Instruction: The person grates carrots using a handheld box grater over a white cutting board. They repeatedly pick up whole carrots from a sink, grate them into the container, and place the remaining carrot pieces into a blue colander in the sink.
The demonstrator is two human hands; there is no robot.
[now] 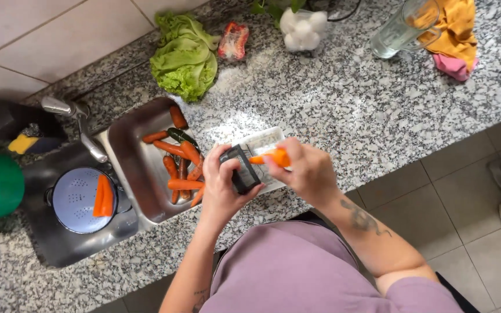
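Grey speckled granite counter (343,110) fills the head view, where a person in a purple top stands at the edge. Their left hand (221,185) wraps around a small dark grater (242,169), gripping it firmly, while the right hand (305,169) pinches a peeled orange carrot (269,157) against it, both just above a white tray (265,142) on the counter. Beside the left hand a steel tray (131,150) holds more carrots (178,165). Further left, two peeled carrot pieces (103,197) lie in a blue colander (76,200) in the sink. Lettuce (184,58), a red pepper piece (233,40), a glass (398,29) and a yellow cloth (456,26) sit along the back.
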